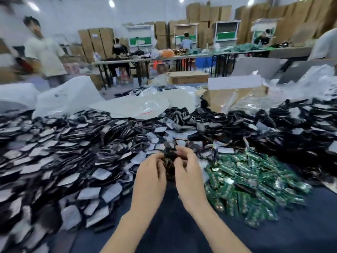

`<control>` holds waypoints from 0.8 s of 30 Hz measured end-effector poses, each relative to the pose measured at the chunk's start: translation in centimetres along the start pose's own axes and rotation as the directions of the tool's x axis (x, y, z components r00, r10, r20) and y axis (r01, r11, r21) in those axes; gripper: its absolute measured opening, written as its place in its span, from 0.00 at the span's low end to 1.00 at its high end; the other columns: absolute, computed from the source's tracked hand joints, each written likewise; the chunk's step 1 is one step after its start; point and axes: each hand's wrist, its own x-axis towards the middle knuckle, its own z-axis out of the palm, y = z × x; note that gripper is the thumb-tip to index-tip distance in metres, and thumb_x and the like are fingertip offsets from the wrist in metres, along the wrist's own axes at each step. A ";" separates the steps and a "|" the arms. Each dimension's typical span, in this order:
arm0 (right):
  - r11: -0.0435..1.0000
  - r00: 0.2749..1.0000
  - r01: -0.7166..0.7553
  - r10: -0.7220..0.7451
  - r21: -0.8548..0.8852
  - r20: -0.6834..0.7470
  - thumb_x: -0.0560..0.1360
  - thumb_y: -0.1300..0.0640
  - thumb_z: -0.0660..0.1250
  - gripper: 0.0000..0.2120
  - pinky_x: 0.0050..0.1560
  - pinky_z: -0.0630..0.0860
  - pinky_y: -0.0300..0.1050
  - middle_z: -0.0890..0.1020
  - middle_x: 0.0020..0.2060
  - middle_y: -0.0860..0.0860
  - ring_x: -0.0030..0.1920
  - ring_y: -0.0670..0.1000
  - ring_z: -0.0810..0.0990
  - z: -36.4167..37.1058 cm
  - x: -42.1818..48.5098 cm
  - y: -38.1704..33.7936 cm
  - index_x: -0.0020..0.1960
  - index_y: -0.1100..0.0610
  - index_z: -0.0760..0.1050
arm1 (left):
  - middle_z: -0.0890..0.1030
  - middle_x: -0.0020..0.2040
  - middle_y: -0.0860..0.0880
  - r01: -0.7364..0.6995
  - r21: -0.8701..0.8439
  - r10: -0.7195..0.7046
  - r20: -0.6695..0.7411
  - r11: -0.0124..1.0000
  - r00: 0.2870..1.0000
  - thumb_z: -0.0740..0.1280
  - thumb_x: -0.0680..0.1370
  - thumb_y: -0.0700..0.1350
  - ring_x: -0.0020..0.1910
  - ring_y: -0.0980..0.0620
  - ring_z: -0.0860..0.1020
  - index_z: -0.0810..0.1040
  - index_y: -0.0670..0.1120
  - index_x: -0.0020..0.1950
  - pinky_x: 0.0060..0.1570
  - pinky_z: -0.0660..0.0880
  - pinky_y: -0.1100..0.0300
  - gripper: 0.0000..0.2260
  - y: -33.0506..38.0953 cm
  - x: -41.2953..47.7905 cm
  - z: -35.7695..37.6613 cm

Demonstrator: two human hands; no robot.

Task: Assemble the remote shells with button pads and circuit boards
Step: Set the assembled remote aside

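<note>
left hand point(150, 175) + right hand point(188, 177): both pinch one small black plastic remote shell point(169, 157), details blurred | green circuit boards heap point(255, 181) just right | dark blue table cloth point(173, 225)

white plastic bags point(69, 95) upper left of centre, lying crumpled | open cardboard box point(235, 96) right of centre, wrapped in clear film | stacked brown cartons point(206, 13) along the top (against the far wall) | folding tables point(164, 60) mid-frame, cluttered | standing person point(45, 52) far left, blurred | dark blue table cover point(173, 225) bottom centre
</note>
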 end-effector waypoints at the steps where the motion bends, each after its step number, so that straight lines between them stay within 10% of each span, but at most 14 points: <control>1: 0.999 1.000 0.016 -0.017 -0.037 -0.012 0.83 0.55 0.58 0.15 0.59 0.75 0.36 0.77 0.58 0.37 0.60 0.39 0.77 0.2 0.3 0.0 0.61 0.35 0.72 | 0.83 0.52 0.51 -0.039 0.146 0.042 -0.016 0.988 0.999 0.65 0.81 0.39 0.52 0.50 0.80 0.79 0.50 0.60 0.52 0.76 0.57 0.10 -0.9 0.0 0.4; 4: 0.989 0.999 0.042 -0.045 -0.138 -0.018 0.82 0.52 0.56 0.13 0.50 0.69 0.25 0.75 0.55 0.34 0.57 0.32 0.73 -0.5 2.0 -0.4 0.56 0.33 0.71 | 0.83 0.51 0.47 -0.054 0.425 0.089 -0.061 0.903 0.994 0.72 0.76 0.42 0.51 0.43 0.80 0.81 0.45 0.58 0.50 0.76 0.49 0.11 -1.9 0.6 1.9; 12: 0.616 0.971 0.234 -0.189 -0.752 0.148 0.83 0.58 0.60 0.17 0.72 0.66 0.50 0.75 0.68 0.53 0.69 0.54 0.72 -1.8 6.8 1.0 0.71 0.56 0.73 | 0.82 0.57 0.45 -0.087 0.536 0.129 -0.041 0.840 0.991 0.64 0.82 0.46 0.57 0.43 0.79 0.80 0.44 0.63 0.60 0.74 0.49 0.12 -2.3 5.6 4.4; 24: 0.612 0.953 0.295 -0.247 -0.734 0.176 0.80 0.57 0.63 0.11 0.66 0.71 0.51 0.81 0.55 0.48 0.58 0.53 0.77 -1.6 7.5 2.8 0.59 0.52 0.80 | 0.81 0.53 0.51 -0.024 0.293 0.033 -0.024 0.956 0.999 0.61 0.81 0.44 0.53 0.48 0.76 0.80 0.48 0.58 0.56 0.72 0.51 0.10 -3.1 8.5 3.4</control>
